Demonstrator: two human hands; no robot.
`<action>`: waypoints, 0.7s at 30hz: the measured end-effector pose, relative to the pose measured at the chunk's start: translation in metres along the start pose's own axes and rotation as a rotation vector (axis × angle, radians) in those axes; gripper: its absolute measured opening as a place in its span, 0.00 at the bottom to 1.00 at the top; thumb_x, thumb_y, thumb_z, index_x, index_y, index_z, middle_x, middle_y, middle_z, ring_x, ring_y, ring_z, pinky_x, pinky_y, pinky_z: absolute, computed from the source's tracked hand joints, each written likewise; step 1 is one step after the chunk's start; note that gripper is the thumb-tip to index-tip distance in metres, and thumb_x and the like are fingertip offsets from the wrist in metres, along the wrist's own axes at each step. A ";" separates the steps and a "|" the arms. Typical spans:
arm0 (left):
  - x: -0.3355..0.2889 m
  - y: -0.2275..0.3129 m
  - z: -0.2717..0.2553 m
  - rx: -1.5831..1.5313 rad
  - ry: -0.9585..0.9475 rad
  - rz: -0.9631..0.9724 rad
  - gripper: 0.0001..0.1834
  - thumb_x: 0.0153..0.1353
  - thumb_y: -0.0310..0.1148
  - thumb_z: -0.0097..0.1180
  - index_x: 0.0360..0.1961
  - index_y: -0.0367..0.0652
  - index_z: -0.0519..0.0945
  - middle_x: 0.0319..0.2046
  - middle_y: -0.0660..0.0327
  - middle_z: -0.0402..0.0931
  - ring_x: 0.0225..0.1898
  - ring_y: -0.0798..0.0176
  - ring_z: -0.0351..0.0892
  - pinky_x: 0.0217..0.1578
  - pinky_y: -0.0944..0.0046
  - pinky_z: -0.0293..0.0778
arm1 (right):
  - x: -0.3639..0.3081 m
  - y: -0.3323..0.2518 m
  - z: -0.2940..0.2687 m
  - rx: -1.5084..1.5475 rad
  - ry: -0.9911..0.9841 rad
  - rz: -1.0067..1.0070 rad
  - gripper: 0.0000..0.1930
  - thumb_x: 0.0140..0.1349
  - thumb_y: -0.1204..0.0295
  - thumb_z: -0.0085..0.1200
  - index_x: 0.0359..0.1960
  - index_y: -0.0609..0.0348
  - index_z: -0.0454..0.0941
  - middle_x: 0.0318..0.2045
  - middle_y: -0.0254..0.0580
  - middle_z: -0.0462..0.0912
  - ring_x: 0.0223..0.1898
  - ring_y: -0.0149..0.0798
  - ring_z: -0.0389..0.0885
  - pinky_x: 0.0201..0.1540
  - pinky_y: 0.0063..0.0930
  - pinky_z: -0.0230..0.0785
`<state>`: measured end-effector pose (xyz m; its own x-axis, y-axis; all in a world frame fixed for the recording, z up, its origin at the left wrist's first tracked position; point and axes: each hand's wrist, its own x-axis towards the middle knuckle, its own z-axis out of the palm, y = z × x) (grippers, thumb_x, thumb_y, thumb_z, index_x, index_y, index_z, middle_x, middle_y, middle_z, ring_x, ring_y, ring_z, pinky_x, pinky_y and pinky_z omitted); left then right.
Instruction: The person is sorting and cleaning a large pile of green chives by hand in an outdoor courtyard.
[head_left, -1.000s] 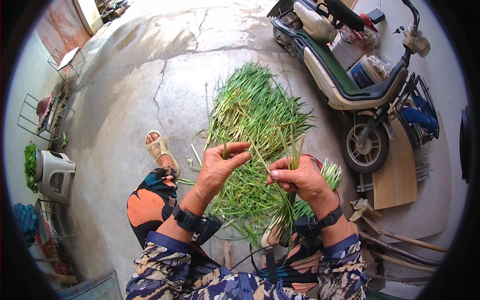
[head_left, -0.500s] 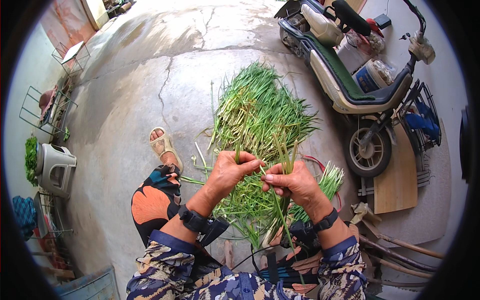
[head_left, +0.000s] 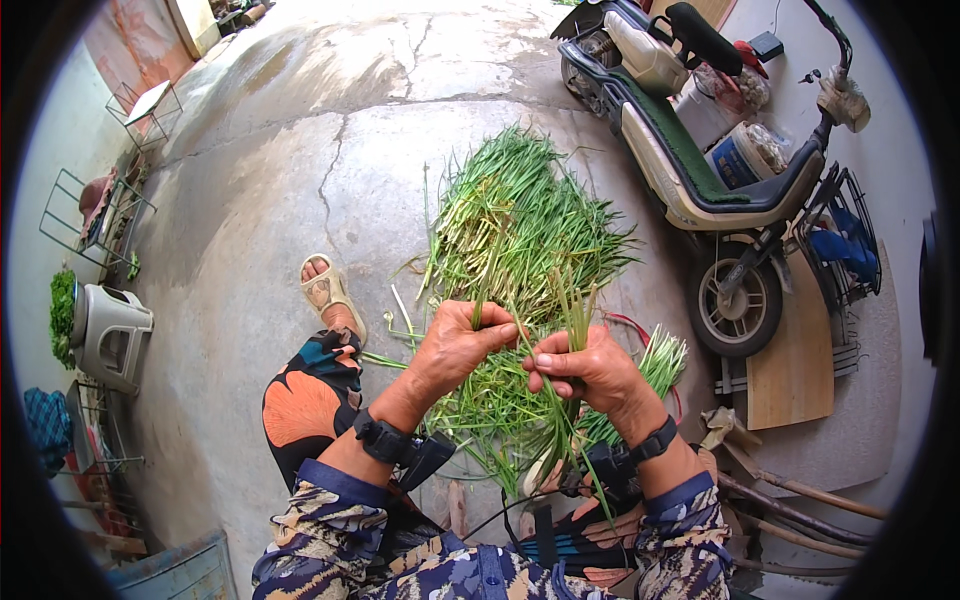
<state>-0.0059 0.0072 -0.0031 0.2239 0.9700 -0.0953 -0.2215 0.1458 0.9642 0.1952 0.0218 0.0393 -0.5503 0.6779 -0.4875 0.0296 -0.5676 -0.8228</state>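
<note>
My right hand is closed around a small bunch of garlic chives, pale stalk ends up and green leaves hanging below. My left hand sits just left of it, thumb and forefinger pinched on a thin chive strand beside the bunch. Another few chive stalks stick up out of my left fist. Past both hands lies a big heap of garlic chives on the concrete floor. Loose green leaves are strewn beneath my hands. By my right wrist lies a neater pile of white-ended chives.
A scooter stands at the right, with a bucket behind it and a wooden board near its front wheel. Long wooden handles lie at lower right. A grey plastic stool and wire racks line the left wall.
My hands have hardly moved. The strand at my left fingertips has shifted and now slants upward, and the leaves hanging under my right hand have swung slightly right.
</note>
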 end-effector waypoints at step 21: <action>0.016 -0.020 -0.021 0.000 0.261 -0.162 0.15 0.60 0.43 0.57 0.37 0.41 0.80 0.29 0.65 0.78 0.25 0.77 0.69 0.21 0.78 0.59 | -0.004 -0.009 -0.021 -0.143 0.232 -0.217 0.07 0.57 0.71 0.56 0.31 0.63 0.76 0.26 0.39 0.81 0.20 0.22 0.73 0.17 0.13 0.56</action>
<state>-0.0177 0.0237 -0.0292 0.0045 0.9514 -0.3080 -0.2033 0.3024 0.9312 0.2142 0.0340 0.0421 -0.3525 0.8731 -0.3369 0.0590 -0.3386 -0.9391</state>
